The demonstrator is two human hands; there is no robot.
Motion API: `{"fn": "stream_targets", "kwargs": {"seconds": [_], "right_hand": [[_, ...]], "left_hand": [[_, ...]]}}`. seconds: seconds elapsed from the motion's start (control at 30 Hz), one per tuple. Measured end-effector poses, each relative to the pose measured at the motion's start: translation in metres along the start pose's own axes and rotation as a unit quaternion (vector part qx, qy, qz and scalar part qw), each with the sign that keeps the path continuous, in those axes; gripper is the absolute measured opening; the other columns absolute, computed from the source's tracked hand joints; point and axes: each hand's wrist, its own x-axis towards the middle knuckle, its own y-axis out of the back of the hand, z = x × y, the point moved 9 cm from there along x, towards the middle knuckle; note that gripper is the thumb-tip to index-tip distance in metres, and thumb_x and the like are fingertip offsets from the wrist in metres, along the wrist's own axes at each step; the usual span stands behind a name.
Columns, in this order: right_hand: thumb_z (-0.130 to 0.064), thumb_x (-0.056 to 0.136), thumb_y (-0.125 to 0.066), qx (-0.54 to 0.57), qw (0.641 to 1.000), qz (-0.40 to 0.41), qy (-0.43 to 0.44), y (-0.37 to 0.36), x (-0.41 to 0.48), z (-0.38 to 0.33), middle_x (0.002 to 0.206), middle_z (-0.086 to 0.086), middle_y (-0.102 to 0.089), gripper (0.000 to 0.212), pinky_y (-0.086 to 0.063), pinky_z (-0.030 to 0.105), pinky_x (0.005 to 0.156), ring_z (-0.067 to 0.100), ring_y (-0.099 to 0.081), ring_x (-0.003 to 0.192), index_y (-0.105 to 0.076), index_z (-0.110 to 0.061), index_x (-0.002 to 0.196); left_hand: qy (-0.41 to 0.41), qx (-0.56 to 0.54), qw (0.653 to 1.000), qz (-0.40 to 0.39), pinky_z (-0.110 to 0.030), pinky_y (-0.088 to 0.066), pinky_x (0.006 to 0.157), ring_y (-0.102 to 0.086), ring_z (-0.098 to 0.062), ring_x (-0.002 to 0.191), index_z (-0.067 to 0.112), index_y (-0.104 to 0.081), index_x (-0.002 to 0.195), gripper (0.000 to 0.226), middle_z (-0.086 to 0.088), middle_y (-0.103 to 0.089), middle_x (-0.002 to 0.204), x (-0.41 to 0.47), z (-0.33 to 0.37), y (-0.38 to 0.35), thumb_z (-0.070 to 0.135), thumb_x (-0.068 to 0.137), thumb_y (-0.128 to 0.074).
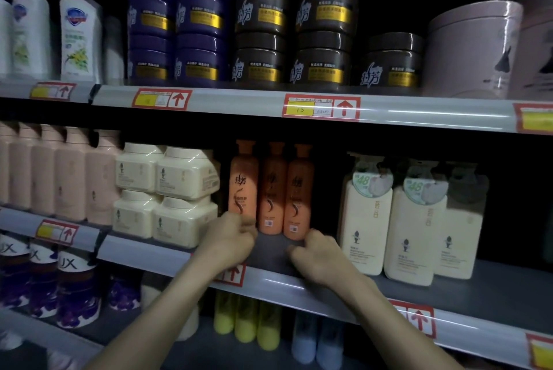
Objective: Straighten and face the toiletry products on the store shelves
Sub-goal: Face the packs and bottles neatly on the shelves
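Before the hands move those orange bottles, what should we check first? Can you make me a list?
1. All three orange bottles standing upright: ok.
2. Left orange bottle label facing front: ok.
3. Left hand grip on that bottle: cannot tell, the hand hides its base.
4. Right hand holding the right orange bottle: cannot tell.
5. Room between the right orange bottle and the cream pump bottles: ok, there is a dark gap.
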Motion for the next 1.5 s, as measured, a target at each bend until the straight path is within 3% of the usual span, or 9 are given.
{"fn": "stream_targets", "kwargs": {"seconds": [0.1,0.23,0.37,0.6,0.8,0.93,1.17,1.33,1.5], "right_hand": [[-0.032,0.093,-0.055,0.018,0.999,-0.004,-0.029,-0.002,0.011,0.002,0.15,0.027,-0.048,0.067,-0.043,0.033,0.105,0.04,-0.05,0.136,-0.04,0.007,0.146],[-0.022,0.099,-0.052,0.053,0.998,-0.02,-0.033,-0.005,0.017,-0.005,0.161,0.028,-0.033,0.076,-0.035,0.028,0.111,0.037,-0.039,0.147,-0.015,0.01,0.156],[-0.021,0.097,-0.051,0.044,0.998,-0.03,-0.025,-0.009,0.017,-0.003,0.154,0.023,-0.044,0.062,-0.038,0.027,0.107,0.036,-0.046,0.14,-0.033,-0.001,0.153],[-0.025,0.091,-0.056,0.051,0.998,-0.031,0.012,0.002,0.008,-0.008,0.145,0.014,-0.057,0.061,-0.041,0.023,0.092,0.032,-0.054,0.134,-0.046,-0.017,0.15],[-0.025,0.087,-0.056,0.044,0.997,-0.049,0.033,-0.004,-0.002,-0.013,0.13,0.011,-0.065,0.047,-0.042,0.022,0.085,0.029,-0.062,0.12,-0.062,-0.016,0.132],[-0.024,0.086,-0.054,0.05,0.995,-0.071,0.049,-0.012,-0.004,-0.028,0.123,0.01,-0.064,0.043,-0.044,0.024,0.083,0.025,-0.062,0.103,-0.063,-0.013,0.127],[-0.04,0.06,-0.045,0.067,0.992,-0.081,0.073,-0.02,-0.01,-0.045,0.131,0.013,-0.065,0.076,-0.048,0.027,0.089,0.031,-0.063,0.119,-0.062,-0.014,0.13],[-0.036,0.077,-0.058,0.067,0.992,-0.084,0.073,-0.025,-0.007,-0.046,0.125,0.011,-0.066,0.055,-0.05,0.029,0.085,0.028,-0.065,0.112,-0.064,-0.015,0.128],[-0.034,0.074,-0.051,0.088,0.991,-0.063,0.074,-0.02,-0.009,-0.037,0.124,0.006,-0.069,0.056,-0.053,0.034,0.093,0.024,-0.064,0.11,-0.065,-0.018,0.126]], "left_hand": [[0.013,-0.073,0.993,-0.093,-0.038,-0.044,0.113,-0.06,-0.019,0.124,0.018,-0.064,0.133,0.041,-0.002,-0.066,0.131,0.008,0.024,-0.043,0.015,0.092,-0.058],[0.02,-0.119,0.989,-0.085,-0.046,-0.057,0.096,-0.072,-0.028,0.097,0.014,-0.075,0.094,0.029,-0.009,-0.077,0.097,0.047,0.03,-0.068,0.021,0.072,-0.057],[0.02,-0.104,0.992,-0.075,-0.046,-0.059,0.09,-0.073,-0.025,0.09,0.019,-0.078,0.086,0.028,-0.004,-0.078,0.088,0.061,0.023,-0.078,0.026,0.068,-0.059],[0.008,-0.061,0.996,-0.061,-0.026,-0.047,0.101,-0.064,-0.018,0.116,0.02,-0.073,0.12,0.037,0.001,-0.073,0.12,0.015,0.045,-0.062,0.016,0.088,-0.055],[0.001,-0.075,0.995,-0.062,-0.035,-0.038,0.118,-0.052,-0.015,0.135,0.017,-0.06,0.139,0.076,0.0,-0.062,0.14,0.003,0.031,-0.047,0.027,0.066,-0.043],[0.005,-0.089,0.995,-0.047,-0.036,-0.038,0.118,-0.054,-0.015,0.135,0.017,-0.059,0.14,0.066,0.001,-0.063,0.138,0.002,0.012,-0.031,0.017,0.075,-0.048],[0.022,-0.088,0.996,-0.024,-0.038,-0.041,0.117,-0.056,-0.015,0.133,0.019,-0.059,0.14,0.074,0.003,-0.066,0.136,0.007,-0.011,-0.02,0.028,0.068,-0.047],[0.01,-0.045,0.999,0.0,-0.031,-0.039,0.116,-0.055,-0.016,0.132,0.015,-0.056,0.143,0.053,0.0,-0.064,0.138,-0.001,0.004,-0.013,0.014,0.09,-0.056],[0.013,0.002,0.99,0.138,-0.025,-0.047,0.088,-0.065,-0.021,0.106,0.009,-0.069,0.123,0.034,-0.005,-0.072,0.119,-0.012,0.0,0.023,0.011,0.089,-0.062]]}}
